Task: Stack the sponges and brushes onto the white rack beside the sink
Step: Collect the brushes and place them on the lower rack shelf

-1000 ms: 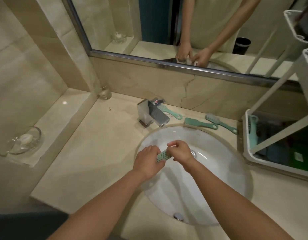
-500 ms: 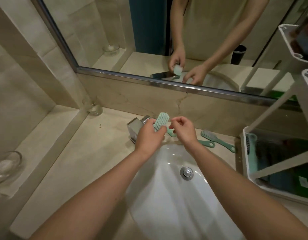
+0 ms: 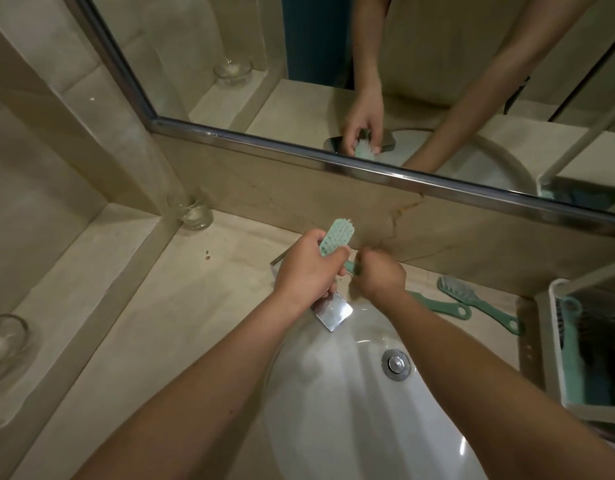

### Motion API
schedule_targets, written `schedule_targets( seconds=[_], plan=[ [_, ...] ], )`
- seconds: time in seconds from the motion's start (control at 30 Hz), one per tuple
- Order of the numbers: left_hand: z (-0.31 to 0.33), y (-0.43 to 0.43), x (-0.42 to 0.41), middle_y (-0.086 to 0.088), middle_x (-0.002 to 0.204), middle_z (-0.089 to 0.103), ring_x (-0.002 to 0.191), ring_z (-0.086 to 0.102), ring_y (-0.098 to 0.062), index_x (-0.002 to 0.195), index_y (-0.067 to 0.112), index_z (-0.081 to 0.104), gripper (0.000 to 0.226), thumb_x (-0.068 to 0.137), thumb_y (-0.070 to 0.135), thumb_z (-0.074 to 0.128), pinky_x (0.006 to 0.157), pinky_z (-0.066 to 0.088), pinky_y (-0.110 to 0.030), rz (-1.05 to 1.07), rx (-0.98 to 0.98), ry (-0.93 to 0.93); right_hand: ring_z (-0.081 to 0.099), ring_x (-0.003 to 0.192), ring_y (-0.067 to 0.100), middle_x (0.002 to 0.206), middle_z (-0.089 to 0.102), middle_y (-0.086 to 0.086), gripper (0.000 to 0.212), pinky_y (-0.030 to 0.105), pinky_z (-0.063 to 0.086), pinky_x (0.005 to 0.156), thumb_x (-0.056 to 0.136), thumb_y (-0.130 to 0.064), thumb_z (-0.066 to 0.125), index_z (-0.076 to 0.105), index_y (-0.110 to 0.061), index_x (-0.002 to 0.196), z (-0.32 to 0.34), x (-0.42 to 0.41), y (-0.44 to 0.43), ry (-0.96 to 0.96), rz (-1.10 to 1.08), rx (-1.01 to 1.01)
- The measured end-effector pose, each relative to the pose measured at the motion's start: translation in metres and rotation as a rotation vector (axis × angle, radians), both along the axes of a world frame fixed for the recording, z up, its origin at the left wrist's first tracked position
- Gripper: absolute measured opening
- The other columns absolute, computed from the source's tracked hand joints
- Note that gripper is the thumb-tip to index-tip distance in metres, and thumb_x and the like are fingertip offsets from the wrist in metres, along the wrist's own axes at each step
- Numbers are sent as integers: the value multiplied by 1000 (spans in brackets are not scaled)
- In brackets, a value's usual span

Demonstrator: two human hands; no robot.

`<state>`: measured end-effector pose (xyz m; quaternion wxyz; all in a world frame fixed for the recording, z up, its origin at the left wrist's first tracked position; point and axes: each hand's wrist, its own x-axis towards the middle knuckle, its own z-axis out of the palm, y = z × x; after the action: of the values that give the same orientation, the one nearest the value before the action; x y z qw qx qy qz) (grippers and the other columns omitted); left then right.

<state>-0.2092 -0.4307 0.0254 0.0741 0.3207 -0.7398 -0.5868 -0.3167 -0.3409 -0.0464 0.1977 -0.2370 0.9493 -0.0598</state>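
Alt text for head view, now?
The left hand grips a green brush, head up, over a white sink; the blurred right hand curls beside it. Two more brushes lie on the counter near the white rack.

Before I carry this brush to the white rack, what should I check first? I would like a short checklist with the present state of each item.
1. Left hand holds the green brush securely: ok, fingers curl round its lower part.
2. Right hand is free: cannot tell, it is curled beside a green handle and blurred.
3. White rack has room: cannot tell, its inside is dark and partly cut off.
4. Faucet is off: ok, no stream is visible.
5. Counter has no brushes left: not ok, a plain green brush and a grey-bristled brush lie there.
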Motion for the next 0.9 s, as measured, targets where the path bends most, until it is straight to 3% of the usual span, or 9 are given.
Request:
schedule_targets(
  seconds=[0.23,0.33,0.53,0.67,0.8,0.9],
  plan=[
    [-2,0,1,2,61,66,36,49,-14,88,24,52,9,86,29,59,35,36,-20,6,48,25,63,86,25,90,65,3,16,27,43,64,75,-27,67,57,-19,84,-7,-2,-7,-16,-22,-23],
    [-3,2,2,3,61,67,35,49,-13,89,24,53,12,84,33,59,35,36,-20,29,24,34,60,80,27,86,64,4,20,28,41,63,84,-35,60,54,-19,75,-8,0,-7,-77,-23,-72],
    [5,7,6,4,64,66,37,49,-9,93,22,53,15,87,33,61,42,35,-23,24,1,31,58,81,31,81,61,7,16,33,41,65,91,-25,45,49,-14,80,8,22,14,-211,-251,-458],
    [20,26,17,0,77,65,43,49,-3,104,13,50,16,90,17,57,44,35,-20,-33,87,27,59,74,31,77,61,12,15,46,50,74,89,-21,41,44,-17,75,19,59,45,-322,-493,-723],
    [34,62,34,-4,85,60,53,44,-13,106,10,50,20,90,0,41,47,35,-24,-49,199,14,48,65,25,68,53,7,16,41,41,62,86,-20,41,44,-18,71,28,91,81,-320,-612,-838],
    [39,89,48,-1,86,61,55,45,-12,99,16,51,30,92,-4,30,46,38,-21,-133,210,16,44,66,23,66,48,4,18,37,35,62,88,-20,42,44,-19,70,33,108,111,-281,-696,-908]
  ],
)
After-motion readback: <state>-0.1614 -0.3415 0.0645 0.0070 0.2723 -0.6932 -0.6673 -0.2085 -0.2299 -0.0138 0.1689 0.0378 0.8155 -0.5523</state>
